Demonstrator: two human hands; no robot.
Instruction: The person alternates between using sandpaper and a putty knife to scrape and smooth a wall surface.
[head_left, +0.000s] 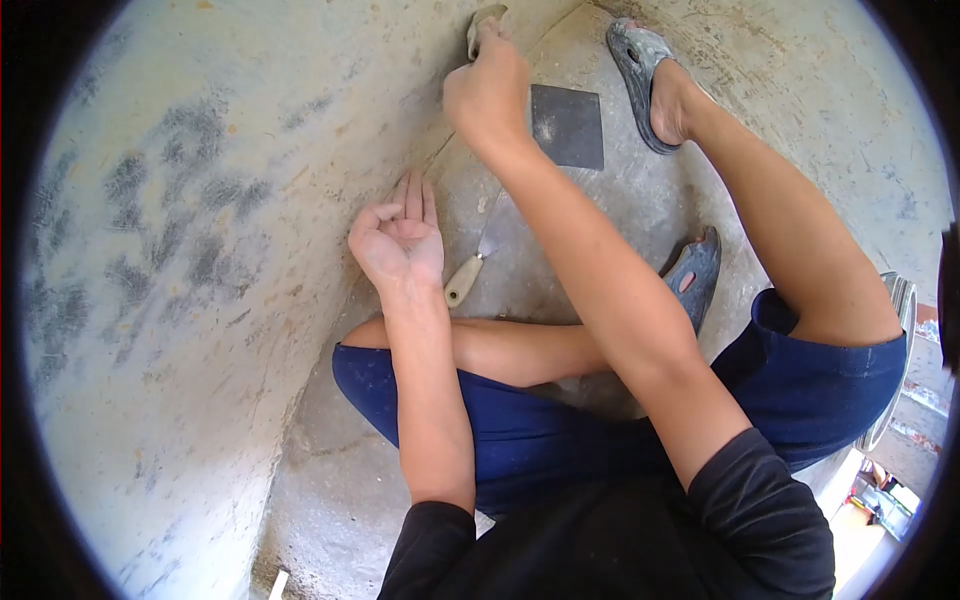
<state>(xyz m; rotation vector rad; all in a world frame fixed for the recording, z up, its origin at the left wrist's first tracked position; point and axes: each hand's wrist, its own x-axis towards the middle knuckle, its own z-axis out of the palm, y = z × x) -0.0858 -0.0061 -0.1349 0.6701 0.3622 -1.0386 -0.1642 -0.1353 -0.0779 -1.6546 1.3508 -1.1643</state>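
Observation:
My left hand [400,240] is palm up beside the base of the wall, its fingers stretched out and nothing in it. Near the top, my right hand [492,85] has its fingers closed round a small greyish piece [484,25] against the lower wall. Just right of my left hand, a scraper with a pale handle [464,281] and a thin metal blade lies on the floor. A dark square sheet [567,127] lies flat on the floor, right of my right wrist.
The mottled wall [200,200] with dark scuffs fills the left side and meets the concrete floor [330,480]. My sandalled feet [640,85] and bent legs are on the right. A rounded white rim [893,400] is by my knee. A small white piece [279,584] lies at the bottom left.

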